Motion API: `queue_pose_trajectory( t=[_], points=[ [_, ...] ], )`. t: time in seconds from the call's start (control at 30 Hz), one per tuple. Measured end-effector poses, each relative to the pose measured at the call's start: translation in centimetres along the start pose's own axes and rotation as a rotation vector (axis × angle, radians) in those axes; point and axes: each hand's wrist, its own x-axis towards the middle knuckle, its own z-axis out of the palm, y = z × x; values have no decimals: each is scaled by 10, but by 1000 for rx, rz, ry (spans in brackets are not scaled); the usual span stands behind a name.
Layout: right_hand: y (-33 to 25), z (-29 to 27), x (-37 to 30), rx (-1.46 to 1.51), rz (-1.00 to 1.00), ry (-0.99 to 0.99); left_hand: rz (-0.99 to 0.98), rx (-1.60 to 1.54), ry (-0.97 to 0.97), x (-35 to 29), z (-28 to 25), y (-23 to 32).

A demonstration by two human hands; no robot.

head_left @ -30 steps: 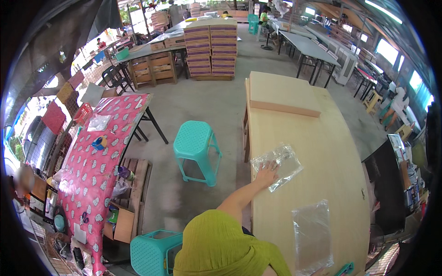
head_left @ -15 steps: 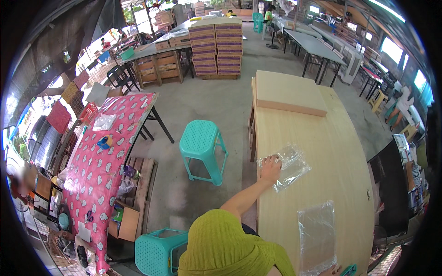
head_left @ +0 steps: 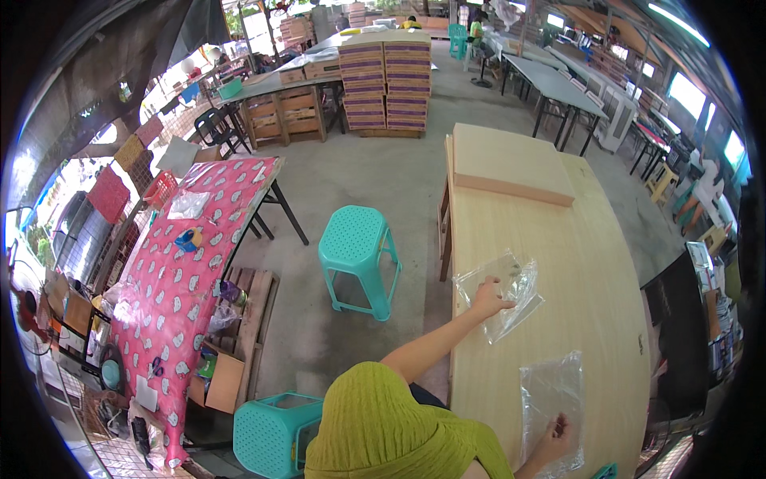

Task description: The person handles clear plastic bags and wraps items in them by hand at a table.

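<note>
Apparently handled far clear bag (head_left: 525, 297) and near clear bag (head_left: 550, 383), both on pale tabletop (head_left: 594, 263). Had left hand (head_left: 488, 302) half open over far one, without visible grip. Could not tell hold of right hand (head_left: 552, 441), at near one. Seemingly called for light pinch next.

- The room is lit evenly by daylight, admitted at the open left side and through windows (head_left: 686, 94) at right; a tube light (head_left: 678, 25) is lit overhead.
- The outdoors at left is partly washed out.
- Glare is thrown off the pink tablecloth (head_left: 191, 271) and clear plastic bags (head_left: 549, 387).
- Straight edges are bent; corners are blackened.
</note>
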Motion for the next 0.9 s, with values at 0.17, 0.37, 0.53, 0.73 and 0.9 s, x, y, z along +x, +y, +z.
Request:
queue_pose_trajectory(
  t=[0.17,0.37,0.53,0.73,0.9],
  points=[
    [-21,27,-22,194,38,-268,-285,-335,-342,-4,2,-12],
    [-7,58,-21,556,158,-376,20,-483,-480,-51,14,28],
    [-25,57,-2,1242,450,-390,705,-8,-705,-103,47,35],
    [-3,76,34,1063,553,-393,815,242,-959,-148,83,19],
    [3,102,57,961,631,-342,737,194,-971,-135,67,25]
  ],
)
